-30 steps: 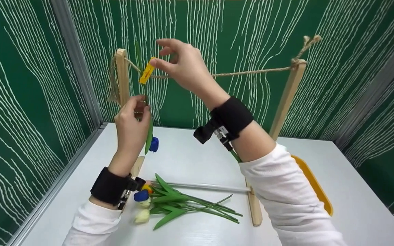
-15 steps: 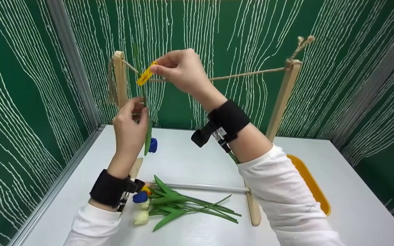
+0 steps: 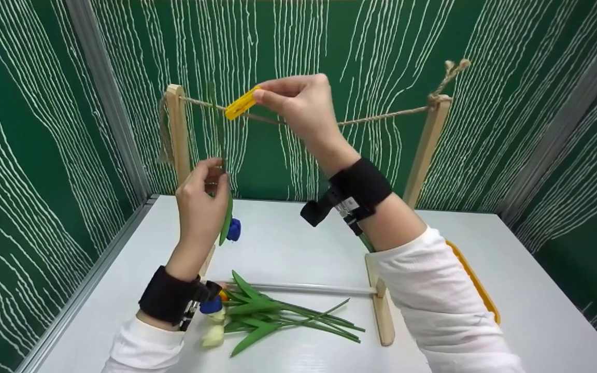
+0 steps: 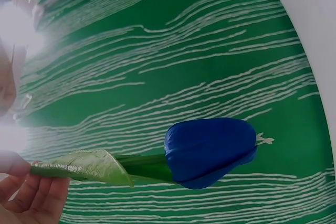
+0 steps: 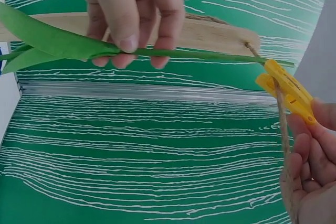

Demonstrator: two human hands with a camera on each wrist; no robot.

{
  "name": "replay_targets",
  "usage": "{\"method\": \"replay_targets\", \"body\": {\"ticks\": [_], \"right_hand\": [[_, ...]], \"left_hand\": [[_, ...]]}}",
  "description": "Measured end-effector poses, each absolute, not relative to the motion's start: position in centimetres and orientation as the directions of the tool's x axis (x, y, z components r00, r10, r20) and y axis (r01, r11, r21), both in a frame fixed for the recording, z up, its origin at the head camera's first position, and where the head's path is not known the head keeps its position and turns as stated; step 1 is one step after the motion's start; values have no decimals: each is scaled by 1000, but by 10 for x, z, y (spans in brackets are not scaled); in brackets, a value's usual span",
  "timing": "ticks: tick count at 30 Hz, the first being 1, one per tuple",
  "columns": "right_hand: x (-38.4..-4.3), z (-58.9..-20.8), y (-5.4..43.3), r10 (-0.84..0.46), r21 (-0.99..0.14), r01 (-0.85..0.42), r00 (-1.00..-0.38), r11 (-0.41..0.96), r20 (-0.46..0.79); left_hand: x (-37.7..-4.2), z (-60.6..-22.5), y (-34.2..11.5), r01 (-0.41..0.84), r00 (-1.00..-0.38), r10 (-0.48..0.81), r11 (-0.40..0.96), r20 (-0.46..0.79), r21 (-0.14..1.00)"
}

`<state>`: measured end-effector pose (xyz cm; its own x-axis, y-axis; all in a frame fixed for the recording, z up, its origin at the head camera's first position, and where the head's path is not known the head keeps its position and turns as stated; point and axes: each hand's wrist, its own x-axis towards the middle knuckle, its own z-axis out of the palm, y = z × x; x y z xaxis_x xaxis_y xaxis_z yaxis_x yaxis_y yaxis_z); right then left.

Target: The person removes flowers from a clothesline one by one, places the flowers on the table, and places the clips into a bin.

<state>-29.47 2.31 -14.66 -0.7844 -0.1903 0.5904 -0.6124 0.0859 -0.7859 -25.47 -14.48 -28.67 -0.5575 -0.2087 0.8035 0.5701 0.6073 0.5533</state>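
My left hand (image 3: 202, 197) pinches the stem of an artificial blue tulip (image 4: 210, 153) that hangs bloom down, its stem end pointing up past the rope. A yellow clothespin (image 3: 241, 103) is pinched at its handle end by thumb and fingers of my right hand (image 3: 306, 106). In the right wrist view, the clothespin (image 5: 291, 95) has its jaws spread at the twine rope (image 5: 283, 129), its tip overlapping the green stem (image 5: 210, 55) near the end. The rope runs between two wooden posts and sags in the middle.
The left post (image 3: 178, 134) and right post (image 3: 428, 155) carry the rope, with a pale crossbar (image 3: 309, 288) low between them. Several tulips (image 3: 267, 311) lie on the white table (image 3: 298, 357). A yellow tray (image 3: 477, 282) is partly hidden by my right sleeve.
My right fingers have closed on the clothespin, and the hand has moved right with it, away from the stem in the head view. The left hand still holds the tulip, slightly lower in view.
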Motion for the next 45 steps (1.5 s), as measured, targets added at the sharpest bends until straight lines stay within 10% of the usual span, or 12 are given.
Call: {"method": "replay_targets", "body": {"ticks": [19, 26, 45], "right_hand": [[-249, -122, 160, 9, -686, -727, -687, -34, 727], [-224, -144, 211, -2, -545, -838, -545, -28, 838], [-226, -341, 327, 113, -719, -297, -880, 628, 462]], "left_hand": [[-230, -311, -114, 651, -574, 84, 651, 815, 391], [-219, -332, -100, 668, -593, 220, 671, 775, 321], [-218, -416, -84, 692, -700, 551, 682, 454, 239]]}}
